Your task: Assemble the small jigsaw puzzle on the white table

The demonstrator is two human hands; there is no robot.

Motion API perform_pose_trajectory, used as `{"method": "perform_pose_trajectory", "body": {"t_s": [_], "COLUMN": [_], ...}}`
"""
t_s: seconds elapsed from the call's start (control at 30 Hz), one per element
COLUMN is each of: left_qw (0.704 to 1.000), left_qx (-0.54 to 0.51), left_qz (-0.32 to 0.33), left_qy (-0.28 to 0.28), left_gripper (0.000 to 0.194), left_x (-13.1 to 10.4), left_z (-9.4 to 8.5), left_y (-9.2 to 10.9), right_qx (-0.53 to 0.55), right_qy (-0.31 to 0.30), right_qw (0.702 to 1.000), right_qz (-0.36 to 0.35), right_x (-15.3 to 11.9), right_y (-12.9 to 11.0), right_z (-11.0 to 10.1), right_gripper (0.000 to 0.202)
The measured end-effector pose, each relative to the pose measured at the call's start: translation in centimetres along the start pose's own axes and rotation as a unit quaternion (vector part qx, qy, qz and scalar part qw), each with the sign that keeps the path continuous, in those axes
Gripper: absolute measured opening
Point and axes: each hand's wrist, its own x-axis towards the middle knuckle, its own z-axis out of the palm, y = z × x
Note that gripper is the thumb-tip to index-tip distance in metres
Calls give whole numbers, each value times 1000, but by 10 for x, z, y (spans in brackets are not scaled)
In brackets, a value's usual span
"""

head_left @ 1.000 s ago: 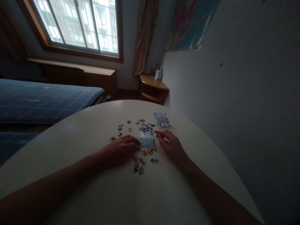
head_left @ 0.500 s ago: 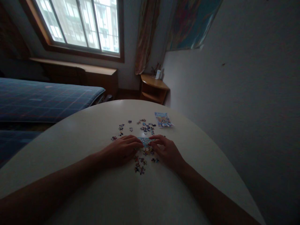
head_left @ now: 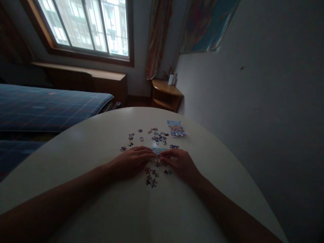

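Observation:
On a pale round table [head_left: 106, 209], a joined strip of light-blue puzzle pieces [head_left: 160, 150] lies between my hands. My left hand [head_left: 134, 160] rests flat at its left side, fingers stretched towards it. At the right, my right hand [head_left: 179, 163] has thumb and index finger pinched together at the strip's lower edge, on something I cannot make out. Loose pieces [head_left: 151, 182] lie just below my hands, and a further cluster [head_left: 160, 137] sits beyond the strip. Dark blue pieces [head_left: 173, 146] are just above my right hand.
A printed picture sheet [head_left: 177, 129] lies at the table's far right. Several scattered pieces [head_left: 131, 136] are at the far left of the strip. Beyond the table stand a bed [head_left: 50, 108] and a small corner shelf [head_left: 167, 88]; a wall runs along the right.
My right index finger has moved down and left from the strip's upper edge towards the thumb, uncovering the dark blue pieces. My left fingertips have shifted slightly right.

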Motion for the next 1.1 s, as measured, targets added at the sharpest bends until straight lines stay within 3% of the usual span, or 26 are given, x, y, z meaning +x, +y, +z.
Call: {"method": "perform_pose_trajectory", "body": {"t_s": [0.37, 0.57, 0.9, 1.1], "left_qw": [1000, 1000, 999, 996], "left_qx": [-1, -5, -1, 12], "left_qz": [-27, -20, -30, -39], "left_qy": [-8, -15, -23, -76], "left_gripper": [27, 22, 29, 43], "left_x": [1, 3, 2, -1], "left_z": [0, -3, -3, -6], "left_y": [0, 4, 2, 4], "right_qx": [-93, -112, -124, -133], "right_qy": [-26, -25, -22, -25], "right_qw": [993, 992, 990, 988], "right_qz": [-67, -62, -64, -77], "right_x": [1, 1, 0, -1], "right_y": [8, 14, 11, 12], "right_z": [1, 4, 2, -4], "right_gripper": [13, 16, 17, 14]}}
